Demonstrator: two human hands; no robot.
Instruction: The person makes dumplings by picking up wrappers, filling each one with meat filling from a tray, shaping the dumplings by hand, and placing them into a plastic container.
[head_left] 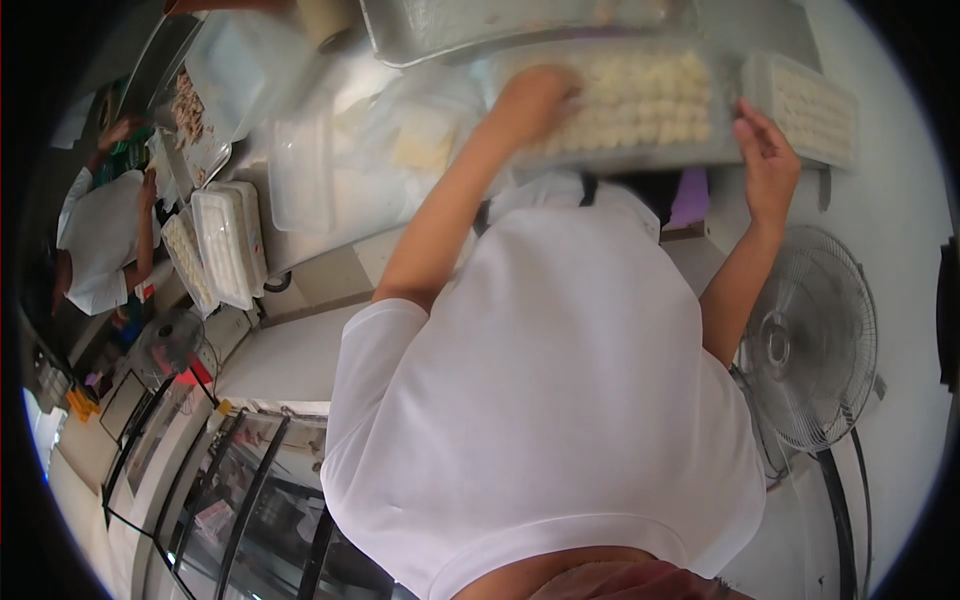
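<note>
A clear plastic tray (640,155) in front of me holds rows of small pale dough pieces (655,105) that look like dumplings. Over its left end is my left hand (540,100), blurred by motion, its fingers bent down and partly hidden. My right hand (768,160) is at the tray's right edge with thumb and fingers apart; whether the fingertips touch the rim is unclear. A second tray of similar pieces (805,110) lies just right of it. Left of my left hand, a plastic bag (425,135) surrounds something pale yellow.
A metal tray (520,25) lies at the back. Clear lidded containers (228,245) stand at the table's left edge, near a flat clear lid (300,170). A fan (805,340) is close by my right arm. Another person (105,235) works at the far left.
</note>
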